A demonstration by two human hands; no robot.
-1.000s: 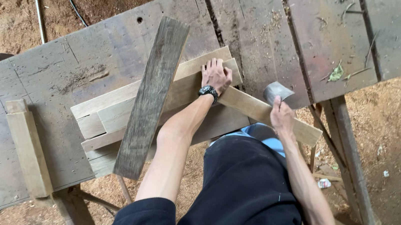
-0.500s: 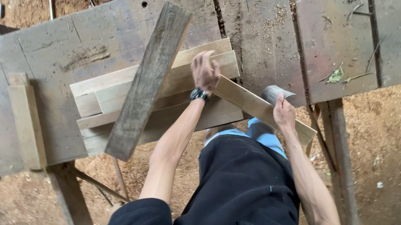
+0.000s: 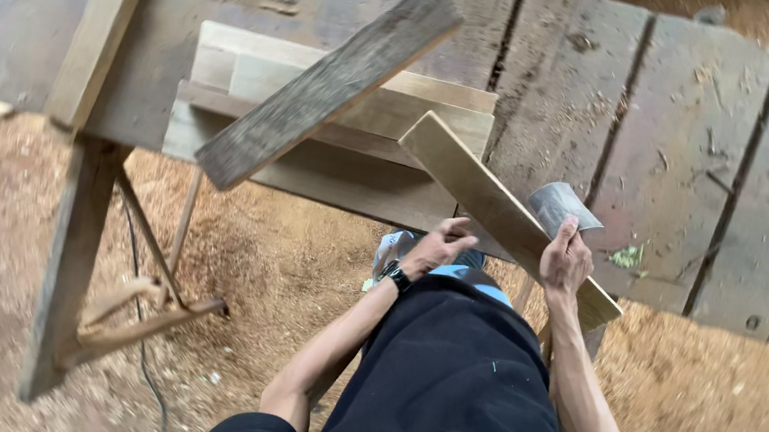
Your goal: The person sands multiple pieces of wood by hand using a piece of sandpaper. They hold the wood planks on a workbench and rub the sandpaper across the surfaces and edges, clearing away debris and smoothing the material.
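Outdoor carpentry workshop, weathered plank workbench, stacked timber boards, sawdust-strewn dirt floor

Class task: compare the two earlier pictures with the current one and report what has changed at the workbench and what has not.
The left hand came off the stacked planks to the light board's near edge. The right hand keeps grey sandpaper on that board. The dark plank lies unmoved across the stack.

Right hand presses sandpaper onto pale plank; left hand beneath.

even soft daylight, faint shadows, slight motion blur.
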